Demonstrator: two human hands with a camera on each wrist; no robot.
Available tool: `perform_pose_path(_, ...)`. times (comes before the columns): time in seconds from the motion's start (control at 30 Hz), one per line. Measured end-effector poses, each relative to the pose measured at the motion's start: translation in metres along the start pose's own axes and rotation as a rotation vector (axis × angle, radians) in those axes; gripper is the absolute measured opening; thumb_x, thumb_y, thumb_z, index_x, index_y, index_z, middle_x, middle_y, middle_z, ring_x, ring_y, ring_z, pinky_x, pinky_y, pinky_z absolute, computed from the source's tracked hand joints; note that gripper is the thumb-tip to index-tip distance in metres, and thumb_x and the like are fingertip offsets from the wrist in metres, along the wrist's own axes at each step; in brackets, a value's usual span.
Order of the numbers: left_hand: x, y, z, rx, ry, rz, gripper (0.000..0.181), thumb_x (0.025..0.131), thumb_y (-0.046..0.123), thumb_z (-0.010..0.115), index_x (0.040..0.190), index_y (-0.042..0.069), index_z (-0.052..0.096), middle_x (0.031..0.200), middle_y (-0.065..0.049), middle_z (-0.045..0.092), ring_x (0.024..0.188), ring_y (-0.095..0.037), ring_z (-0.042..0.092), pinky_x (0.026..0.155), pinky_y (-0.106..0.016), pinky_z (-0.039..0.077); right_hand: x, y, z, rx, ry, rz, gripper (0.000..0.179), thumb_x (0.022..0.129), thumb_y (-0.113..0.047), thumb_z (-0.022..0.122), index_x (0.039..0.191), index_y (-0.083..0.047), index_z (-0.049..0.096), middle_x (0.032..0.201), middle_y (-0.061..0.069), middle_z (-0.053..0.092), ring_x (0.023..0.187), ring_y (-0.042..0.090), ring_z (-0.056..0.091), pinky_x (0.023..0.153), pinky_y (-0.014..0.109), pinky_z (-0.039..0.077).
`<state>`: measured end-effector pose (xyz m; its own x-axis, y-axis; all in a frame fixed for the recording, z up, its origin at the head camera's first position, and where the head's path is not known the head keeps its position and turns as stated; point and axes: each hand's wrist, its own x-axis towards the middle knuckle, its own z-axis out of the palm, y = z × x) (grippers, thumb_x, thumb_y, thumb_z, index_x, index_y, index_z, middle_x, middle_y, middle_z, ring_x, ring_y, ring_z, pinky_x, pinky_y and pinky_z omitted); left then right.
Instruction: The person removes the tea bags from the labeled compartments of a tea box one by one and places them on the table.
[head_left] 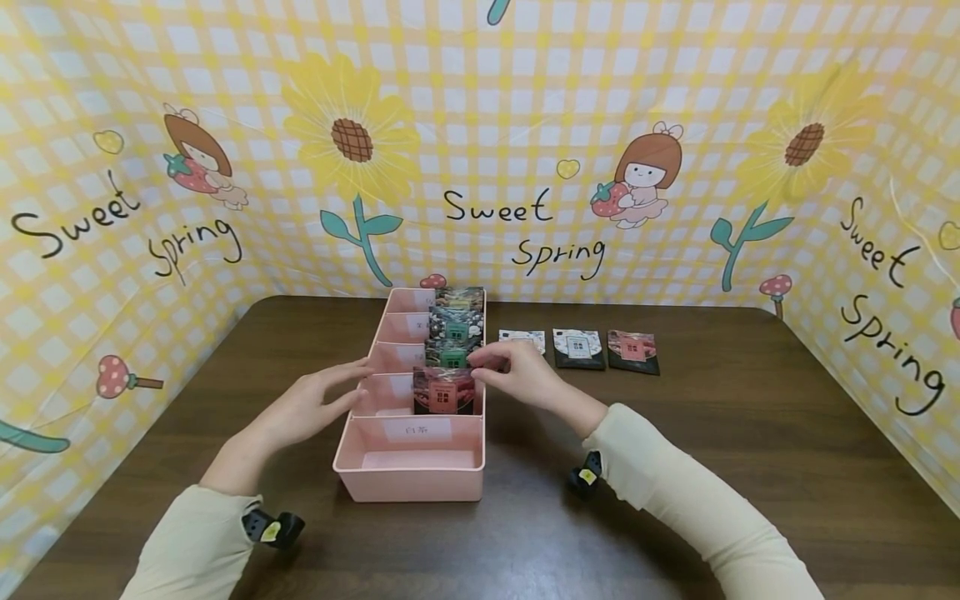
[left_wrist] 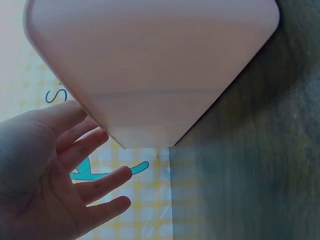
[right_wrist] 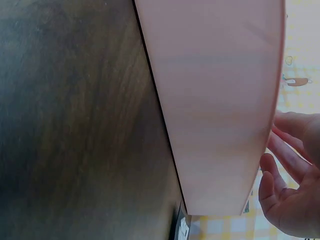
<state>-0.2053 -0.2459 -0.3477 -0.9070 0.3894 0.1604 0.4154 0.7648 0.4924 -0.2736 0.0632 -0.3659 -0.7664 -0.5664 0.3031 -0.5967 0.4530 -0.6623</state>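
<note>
A long pink divided box (head_left: 408, 483) stands on the table, seen from its sides in both wrist views. In its second compartment from the front is a red and black tea sachet (head_left: 444, 393). My right hand (head_left: 525, 375) pinches the sachet's upper right corner between thumb and index finger, its other fingers outside the wall. Behind it stand a green and black sachet (head_left: 447, 357), a dark floral sachet (head_left: 456, 327) and a yellowish one (head_left: 461, 298). My left hand (head_left: 303, 404) has its fingers spread and relaxed, touching the box's left rim.
To the right of the box lie three more sachets on the table: a pale one (head_left: 517, 337) partly behind my right hand, a white and black one (head_left: 578, 347), and a red one (head_left: 633, 352). Paper labels (head_left: 417, 430) mark the compartments. A checked cloth (head_left: 480, 125) hangs around the table.
</note>
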Motion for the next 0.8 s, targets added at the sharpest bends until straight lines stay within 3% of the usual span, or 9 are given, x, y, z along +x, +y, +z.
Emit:
perform_pose_path(0.53,0.0,0.002,0.0,0.0,-0.002,-0.008,0.04,0.094,0.022,0.055,0.131,0.005,0.053,0.141,-0.02,0.046,0.13,-0.041,0.041,0.105,-0.057,0.035,0.002,-0.007,0.009,-0.023,0.08,0.047,0.014,0.087,-0.014,0.066,0.096,-0.009,0.074,0.091,0.008,0.074,0.065,0.005,0.06,0.053,0.016,0.044)
perform_pose_path(0.8,0.0,0.001,0.0,0.006,0.005,-0.003,0.04,0.094,0.02,0.056,0.131,0.005,0.053,0.14,-0.02,0.046,0.13,-0.04,0.042,0.105,-0.056,0.035,0.002,-0.011,0.006,-0.005,0.107,0.051,0.013,0.088,-0.013,0.064,0.094,-0.008,0.074,0.094,0.009,0.073,0.07,0.008,0.062,0.059,0.017,0.047)
